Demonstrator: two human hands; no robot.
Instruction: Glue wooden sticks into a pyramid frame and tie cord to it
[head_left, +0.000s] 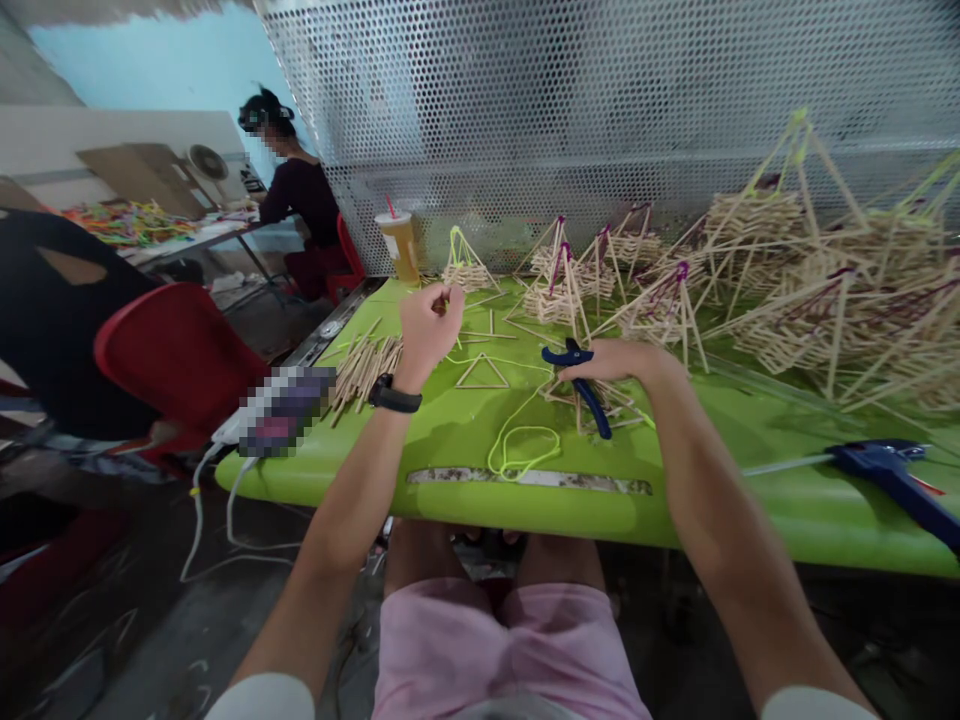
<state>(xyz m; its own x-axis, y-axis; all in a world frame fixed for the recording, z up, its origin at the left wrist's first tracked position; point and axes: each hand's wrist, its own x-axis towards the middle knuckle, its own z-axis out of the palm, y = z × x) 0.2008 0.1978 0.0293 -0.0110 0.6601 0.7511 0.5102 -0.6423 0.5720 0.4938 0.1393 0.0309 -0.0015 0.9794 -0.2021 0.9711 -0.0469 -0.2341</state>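
A perforated screen point(600, 90) stood behind the green table point(450, 505). The right hand point(611, 360) was clasped on blue cutters point(598, 408), held at the table's middle over a few sticks. The left hand point(430, 330) was raised, its fingers curled together (whether they pinched anything, I could not tell). Between the hands lay a stick triangle point(482, 386), with looped yellow cord point(536, 463) nearer the table's front edge. Farther out were a stick pile point(367, 370) leftward, a cup point(401, 245) behind the left hand, and stick pyramids point(795, 330) and a glue gun point(885, 470) rightward.
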